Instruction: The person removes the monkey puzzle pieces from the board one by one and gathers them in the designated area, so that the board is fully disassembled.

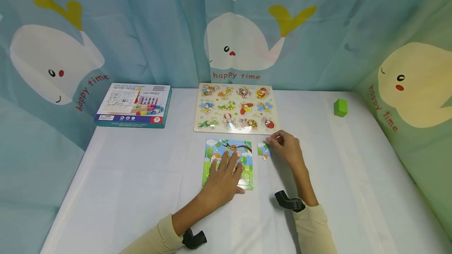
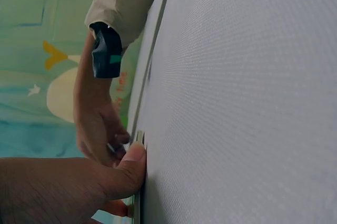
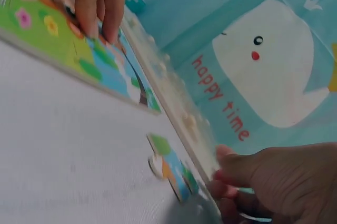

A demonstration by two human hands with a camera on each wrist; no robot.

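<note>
A square picture puzzle (image 1: 209, 176) with a bird, a house and trees lies on the white table. My left hand (image 1: 220, 181) rests across it, fingers spread over the picture; the thumb (image 2: 136, 153) sits at the board's near edge in the left wrist view. A loose puzzle piece (image 1: 261, 150), blue and green with an orange-white tab, lies flat just right of the puzzle. Beside its upper right corner is my right hand (image 1: 287, 148), fingers loosely bent. In the right wrist view, the right fingertips are close by the piece (image 3: 169, 163), with nothing visible between them.
Behind the puzzle lies a wooden insect peg board (image 1: 236, 117). A boxed bead toy (image 1: 132, 105) is at the back left, and a green block (image 1: 340, 107) stands at the back right. Curtains with whale prints (image 1: 243, 42) border the table at the back and sides.
</note>
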